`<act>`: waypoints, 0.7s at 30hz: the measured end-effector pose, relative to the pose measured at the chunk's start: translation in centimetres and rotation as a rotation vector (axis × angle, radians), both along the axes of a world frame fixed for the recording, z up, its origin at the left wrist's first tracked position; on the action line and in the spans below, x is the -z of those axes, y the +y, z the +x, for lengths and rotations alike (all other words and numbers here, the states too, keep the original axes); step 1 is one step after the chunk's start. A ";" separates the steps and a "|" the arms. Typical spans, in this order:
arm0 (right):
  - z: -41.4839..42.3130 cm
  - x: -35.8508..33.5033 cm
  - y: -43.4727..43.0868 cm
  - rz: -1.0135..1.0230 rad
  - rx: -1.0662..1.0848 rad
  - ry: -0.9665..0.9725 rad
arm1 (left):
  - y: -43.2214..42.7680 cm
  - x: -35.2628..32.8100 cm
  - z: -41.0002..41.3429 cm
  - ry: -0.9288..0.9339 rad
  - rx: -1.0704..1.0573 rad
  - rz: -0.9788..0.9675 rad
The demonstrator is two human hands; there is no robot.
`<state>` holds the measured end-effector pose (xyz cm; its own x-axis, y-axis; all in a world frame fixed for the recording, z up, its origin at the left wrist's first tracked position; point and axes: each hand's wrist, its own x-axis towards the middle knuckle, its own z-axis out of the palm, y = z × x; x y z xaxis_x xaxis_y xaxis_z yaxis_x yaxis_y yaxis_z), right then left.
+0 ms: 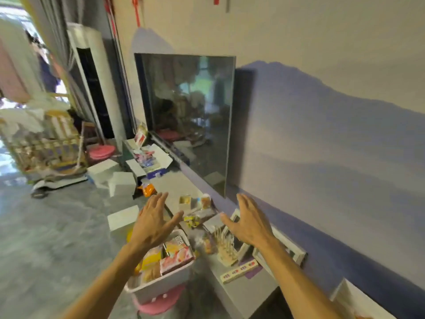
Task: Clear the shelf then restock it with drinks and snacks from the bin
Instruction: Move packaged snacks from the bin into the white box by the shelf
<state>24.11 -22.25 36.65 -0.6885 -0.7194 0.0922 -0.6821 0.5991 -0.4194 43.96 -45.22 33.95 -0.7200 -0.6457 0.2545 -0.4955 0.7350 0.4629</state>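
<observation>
Left hand hovers, fingers spread and empty, above the white snack-filled bin. Right hand, equally splayed and empty, hangs right of the bin over the cluttered low shelf.

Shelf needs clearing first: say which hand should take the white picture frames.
Right, probably. The right hand hovers open just over the picture frames by the wall; the left hand is over the bin, farther off.
</observation>
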 end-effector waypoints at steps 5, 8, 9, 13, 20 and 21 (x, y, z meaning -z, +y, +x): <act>3.9 2.2 -10.8 0.063 -0.161 -0.004 | -6.6 2.5 6.4 -0.008 -0.157 0.078; 5.8 4.2 -17.2 0.111 -0.231 -0.040 | -11.2 5.7 9.0 -0.042 -0.220 0.142; 6.2 5.0 -19.4 0.130 -0.248 -0.051 | -12.8 6.7 9.6 -0.058 -0.238 0.159; 7.0 8.7 -27.2 0.219 -0.296 -0.079 | -18.6 10.7 10.6 -0.104 -0.273 0.239; 6.7 17.6 -35.8 0.391 -0.395 -0.118 | -24.9 18.5 9.9 -0.203 -0.289 0.391; 6.3 19.9 -36.6 0.429 -0.419 -0.112 | -25.7 19.9 9.5 -0.217 -0.292 0.409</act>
<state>30.46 -58.88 16.73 -0.3279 -0.8879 -0.3226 -0.8619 0.4210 -0.2827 53.48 -70.90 14.07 -0.5041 -0.8416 -0.1939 -0.7681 0.3341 0.5463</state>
